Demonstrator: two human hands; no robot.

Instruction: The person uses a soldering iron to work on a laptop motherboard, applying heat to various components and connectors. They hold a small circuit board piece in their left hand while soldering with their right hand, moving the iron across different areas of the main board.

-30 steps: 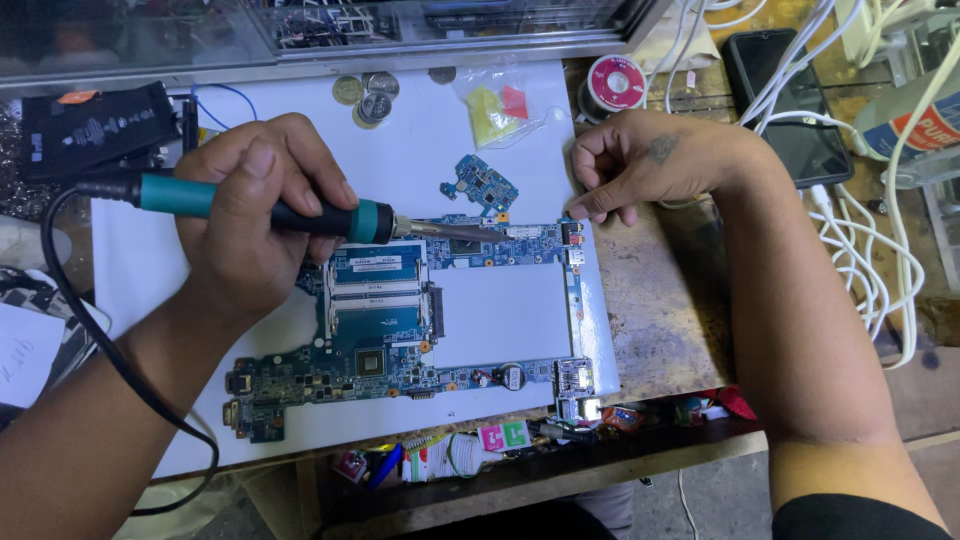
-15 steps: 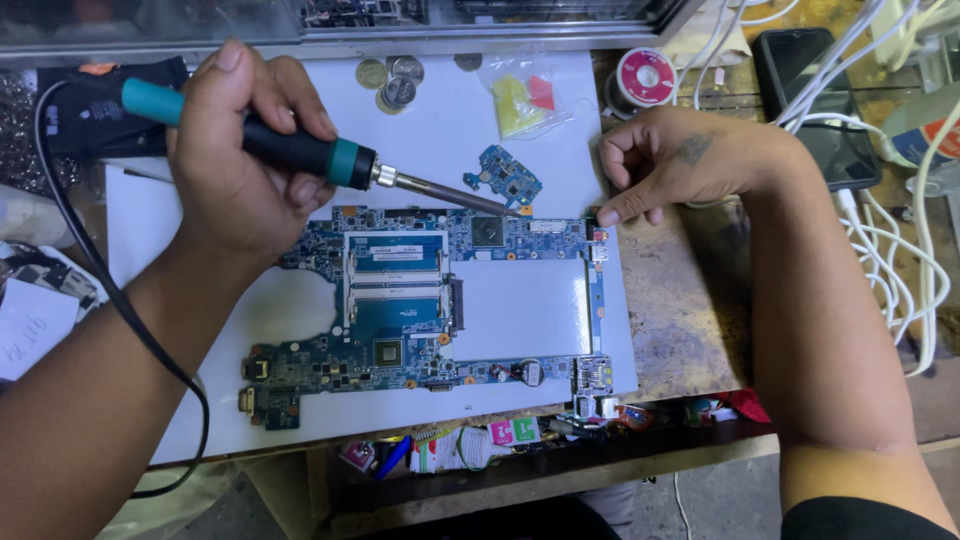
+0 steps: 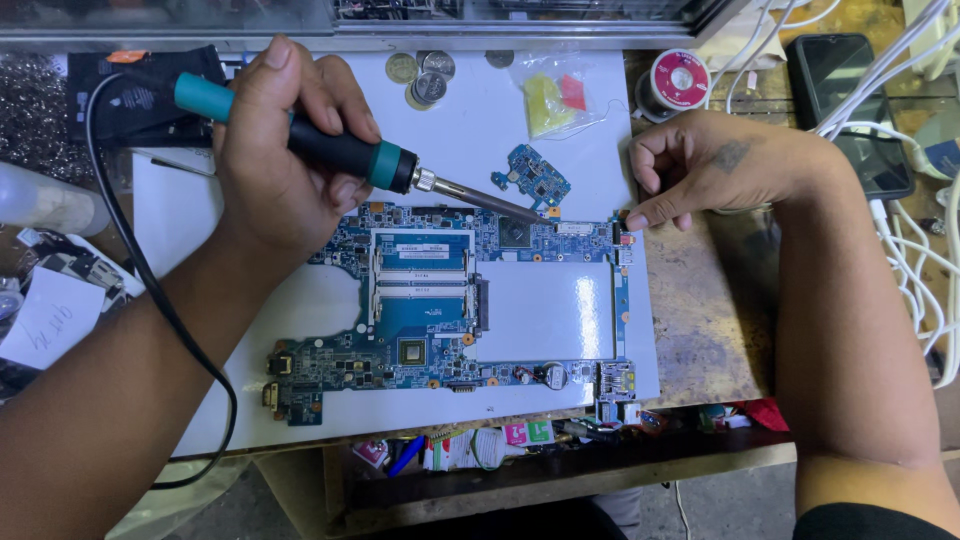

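Gripping: the left hand [image 3: 275, 165] is wrapped in a fist round the dark and teal handle of a soldering iron [image 3: 345, 155], its metal tip slanting down toward the right hand and resting at the top edge of the board.
Right hand: the right hand [image 3: 715, 165] is loosely curled, forefinger stretched out and pressing the board's upper corner just beside it; it holds nothing.
Board: a blue laptop motherboard [image 3: 450, 300] lies flat below and between both hands, with a large rectangular cut-out in its middle.
Surface: a white sheet [image 3: 545, 310] lies under the board; beneath the right wrist it gives way to a worn, stained wooden bench [image 3: 705, 330].
Above the hands: a small loose circuit board [image 3: 535, 178] sits just past the iron's tip; farther up lie some coins [image 3: 425, 75], a clear bag with yellow and red bits [image 3: 555, 95] and a spool of solder wire [image 3: 678, 80].
Right of the right arm: a dark phone [image 3: 850, 100] and white cables [image 3: 915, 270].
Left of the left arm: the iron's black cord [image 3: 150, 290] loops down, with scraps of paper [image 3: 50, 320] beyond it.
Below the hands: a cluttered shelf [image 3: 500, 450] under the bench edge.
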